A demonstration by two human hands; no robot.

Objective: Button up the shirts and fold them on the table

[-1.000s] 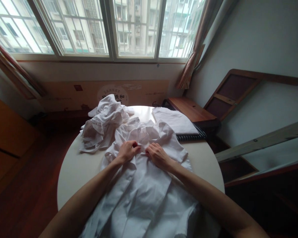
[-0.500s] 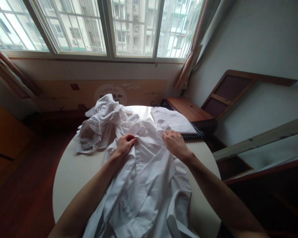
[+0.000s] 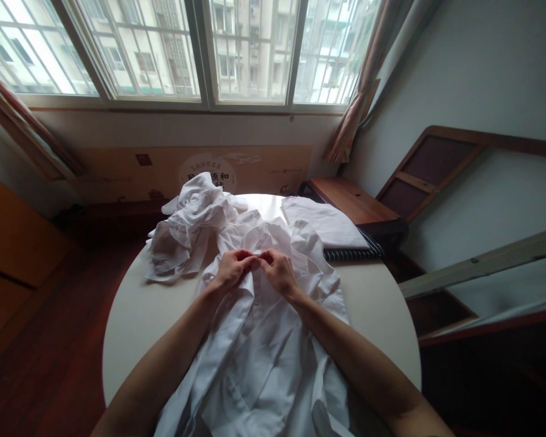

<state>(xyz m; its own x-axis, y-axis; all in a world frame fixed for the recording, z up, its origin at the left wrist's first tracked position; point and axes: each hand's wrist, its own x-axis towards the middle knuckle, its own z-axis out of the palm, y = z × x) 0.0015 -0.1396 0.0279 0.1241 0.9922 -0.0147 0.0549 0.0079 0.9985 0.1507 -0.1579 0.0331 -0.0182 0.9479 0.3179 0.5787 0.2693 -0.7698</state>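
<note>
A white button-up shirt [image 3: 268,340] is spread over the round table, its collar end away from me and its lower part toward me. My left hand [image 3: 235,267] pinches the edge of the front opening just below the collar. Right beside it, fingertips almost touching, my right hand [image 3: 276,272] pinches the same front edge. Both hands are closed on the cloth. Whatever lies between the fingertips, such as a button, is too small to make out.
The round white table [image 3: 139,328] holds a crumpled pile of white clothing [image 3: 186,224] at the back left. At the back right, folded white cloth [image 3: 325,221] lies on a dark striped item [image 3: 350,252]. A wooden bench [image 3: 348,200] stands behind, below the window.
My right hand has left the shirt's right collar side and come left to meet my left hand at the front opening. My left hand keeps its pinch. The view has shifted slightly.
</note>
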